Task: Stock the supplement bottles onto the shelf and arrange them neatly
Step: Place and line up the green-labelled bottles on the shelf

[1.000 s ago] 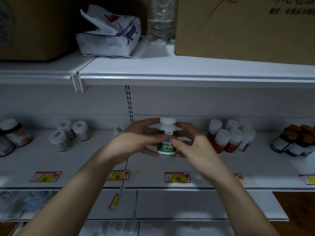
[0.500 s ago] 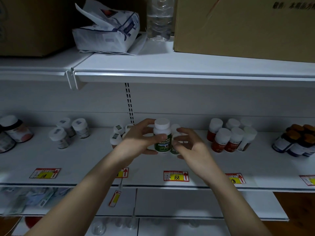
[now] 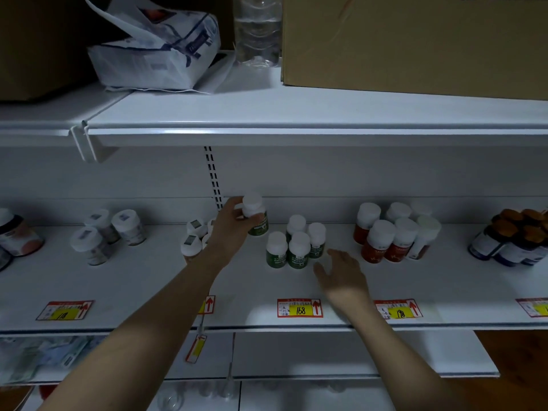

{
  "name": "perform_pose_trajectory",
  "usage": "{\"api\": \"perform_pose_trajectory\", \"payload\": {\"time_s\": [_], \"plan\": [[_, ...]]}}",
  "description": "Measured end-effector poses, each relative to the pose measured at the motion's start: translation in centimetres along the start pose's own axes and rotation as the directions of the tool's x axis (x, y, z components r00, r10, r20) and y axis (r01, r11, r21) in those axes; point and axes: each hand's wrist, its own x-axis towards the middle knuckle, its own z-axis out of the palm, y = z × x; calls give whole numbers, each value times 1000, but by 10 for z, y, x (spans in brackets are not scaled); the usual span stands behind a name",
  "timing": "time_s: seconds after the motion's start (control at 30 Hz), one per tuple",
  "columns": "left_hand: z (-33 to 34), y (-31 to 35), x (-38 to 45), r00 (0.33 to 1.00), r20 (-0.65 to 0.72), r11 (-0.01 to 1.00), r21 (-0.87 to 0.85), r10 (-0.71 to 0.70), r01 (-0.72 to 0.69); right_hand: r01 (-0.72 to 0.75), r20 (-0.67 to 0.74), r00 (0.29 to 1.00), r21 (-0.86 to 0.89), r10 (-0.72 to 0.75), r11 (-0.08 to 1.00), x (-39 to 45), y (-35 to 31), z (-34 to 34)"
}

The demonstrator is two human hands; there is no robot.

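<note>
— Green-label supplement bottle (image 3: 255, 216), centre frame: the left hand (image 3: 229, 229) is gripping it round the shoulder under the white cap, at the back of the middle shelf (image 3: 148, 280). How is it handling?

— Probably light, rigid, smooth plastic; the body is offering the surest hold. The right hand (image 3: 341, 275) is hovering spread and empty beside the green cluster (image 3: 293, 247). The white shelf is looking slick, the store dim.
</note>
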Motion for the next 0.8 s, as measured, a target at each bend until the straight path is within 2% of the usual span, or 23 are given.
{"api": "perform_pose_trajectory", "payload": {"time_s": [0.13,0.2,0.47,0.7,0.8], "plan": [[14,-11,25,994,-2,993,23,-112,112,20,105,995,-222,3,975,7,17,22],[21,-16,32,987,5,985,52,-163,162,47,107,994,-283,-17,958,6,26,30],[34,-29,47,939,183,956,54,-292,287,53,18,999,-280,-50,959,10,32,38],[31,-33,50,858,354,925,59,-371,376,48,14,999,-286,-46,957,12,34,40],[32,-30,50,838,398,925,85,-373,371,53,4,999,-284,-54,957,11,35,41]]}}
